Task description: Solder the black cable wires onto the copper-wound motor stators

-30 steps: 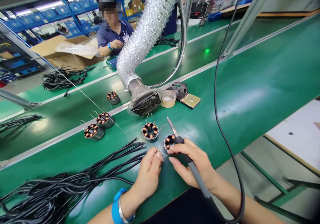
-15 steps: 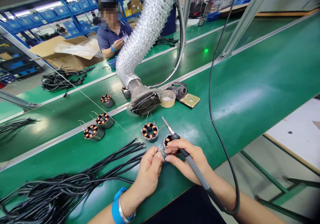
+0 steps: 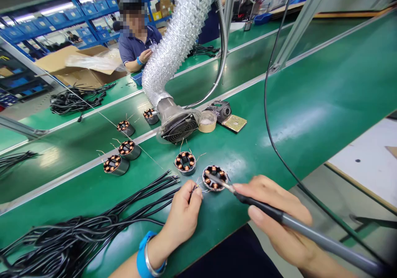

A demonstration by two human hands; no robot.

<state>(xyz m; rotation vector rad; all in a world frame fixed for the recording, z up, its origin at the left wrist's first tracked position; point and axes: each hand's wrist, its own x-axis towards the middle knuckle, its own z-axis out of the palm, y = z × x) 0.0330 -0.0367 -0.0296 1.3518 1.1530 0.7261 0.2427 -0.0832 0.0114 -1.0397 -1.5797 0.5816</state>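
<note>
My left hand [image 3: 183, 210] pinches the thin wire ends [image 3: 197, 186] of a black cable, beside a ring-shaped motor stator [image 3: 206, 183] with copper coils. Fine wires run from the stator toward those fingertips. My right hand [image 3: 279, 212] grips a soldering iron [image 3: 260, 205] by its dark handle. The iron's metal tip points left and lies over the stator in the view; whether it touches cannot be told. A second stator [image 3: 185, 169] stands just behind, its copper leads sticking up.
Black cables [image 3: 74, 236] lie in a bundle at the left. A fume extractor [image 3: 180, 127] on a silver duct hangs behind the stators, near a round tub [image 3: 207, 123] and an iron stand [image 3: 221, 110]. More stators [image 3: 116, 166] stand at left. A co-worker [image 3: 136, 46] sits opposite.
My right hand has drawn back to the right from the left fingertips, and the iron's tip has swung down over the stator. Stators on the far belt have shifted left.
</note>
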